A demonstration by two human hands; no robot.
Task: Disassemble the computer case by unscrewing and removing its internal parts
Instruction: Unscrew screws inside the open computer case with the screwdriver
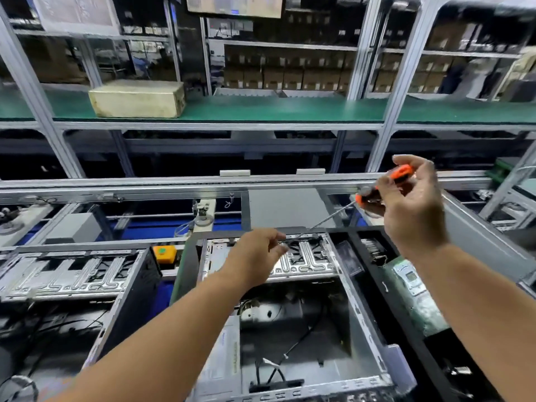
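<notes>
the right hand point(412, 204) grips the orange-and-black screwdriver point(380, 190), its thin steel shaft slanting toward seven o'clock to the open grey metal computer case's point(359, 314) far bracket, where the nearer left hand point(255, 256) pinches its tip.

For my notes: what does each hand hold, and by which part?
Right hand grips the screwdriver by its orange handle. Left hand pinches its shaft near the tip.

We see a blue-lined surface point(162, 297) carrying two opened computer cases side by side: one case point(293, 329) before us, a second case point(66, 282) at left. A beige box point(137, 98) sits on the green shelf point(290, 110) above.
</notes>
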